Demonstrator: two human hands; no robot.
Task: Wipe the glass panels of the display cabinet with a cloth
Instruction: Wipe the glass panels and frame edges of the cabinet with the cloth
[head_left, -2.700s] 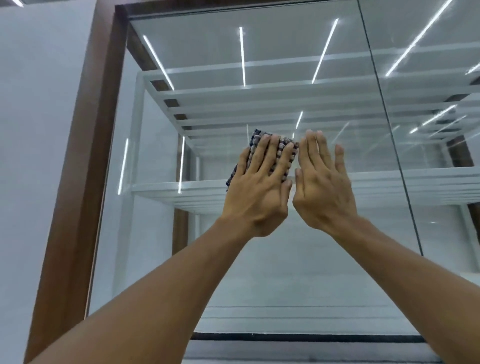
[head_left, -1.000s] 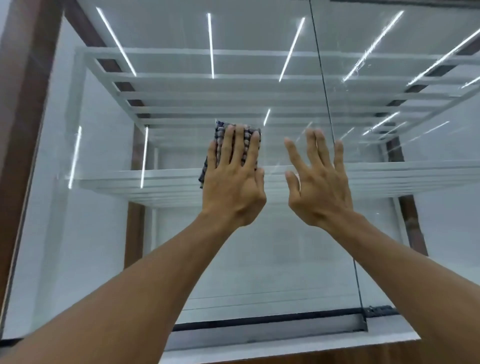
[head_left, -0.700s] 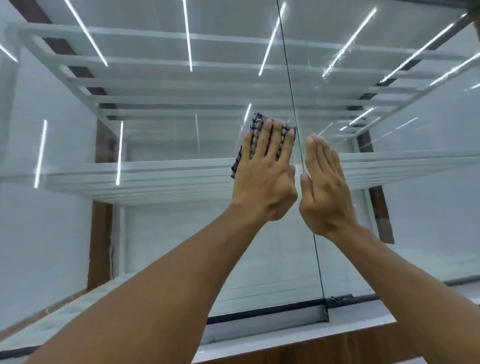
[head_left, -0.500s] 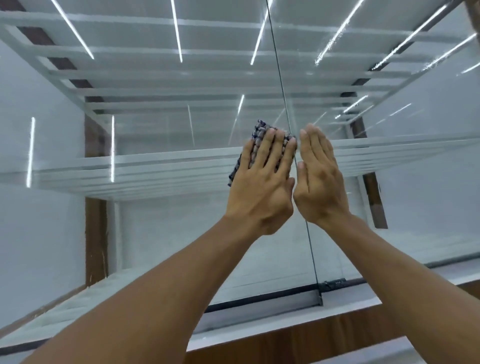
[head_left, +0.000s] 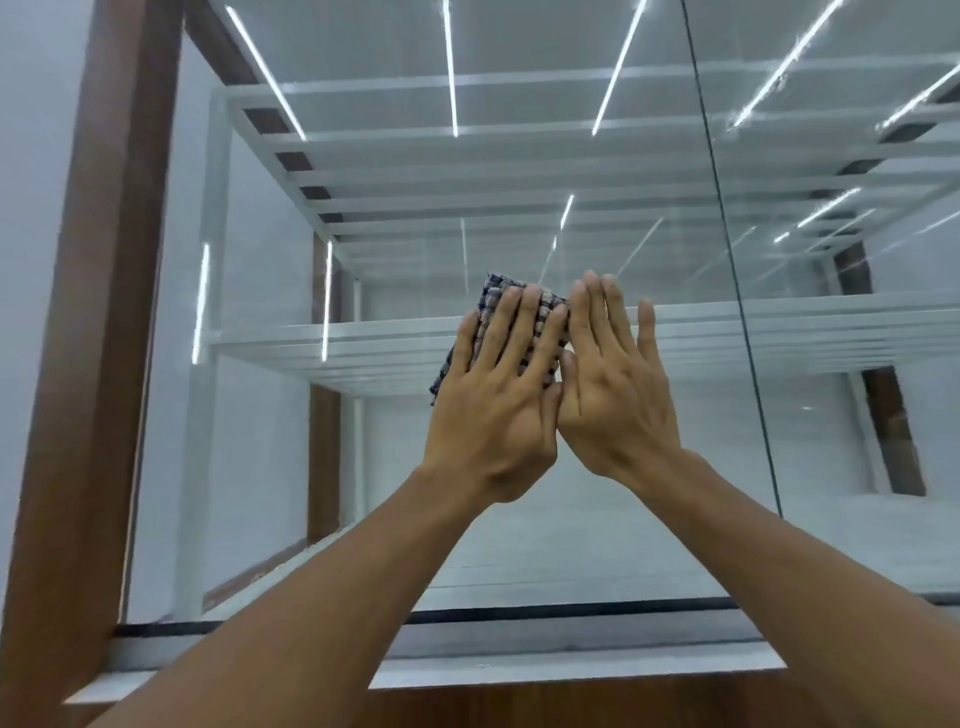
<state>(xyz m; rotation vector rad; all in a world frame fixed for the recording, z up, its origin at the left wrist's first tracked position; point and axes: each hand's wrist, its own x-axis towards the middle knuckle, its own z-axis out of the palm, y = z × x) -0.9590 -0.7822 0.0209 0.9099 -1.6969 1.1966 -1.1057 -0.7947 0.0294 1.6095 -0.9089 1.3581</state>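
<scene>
Centrally, a folded checked woven cloth (head_left: 522, 317) lies flat against the smooth glass panel (head_left: 395, 457), pinned under the straight, spread fingers of the left hand (head_left: 496, 400). Just beside it, touching, the right hand (head_left: 613, 384) presses bare glass, fingers straight. A brown wooden frame (head_left: 88, 332) edges the frame's left; white shelves (head_left: 332, 348) show behind.

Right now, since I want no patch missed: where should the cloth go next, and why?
Probably slide the cloth left, toward the brown frame: the left hand presses it flat mid-pane, and a wide stretch of glass panel lies on that side.
</scene>
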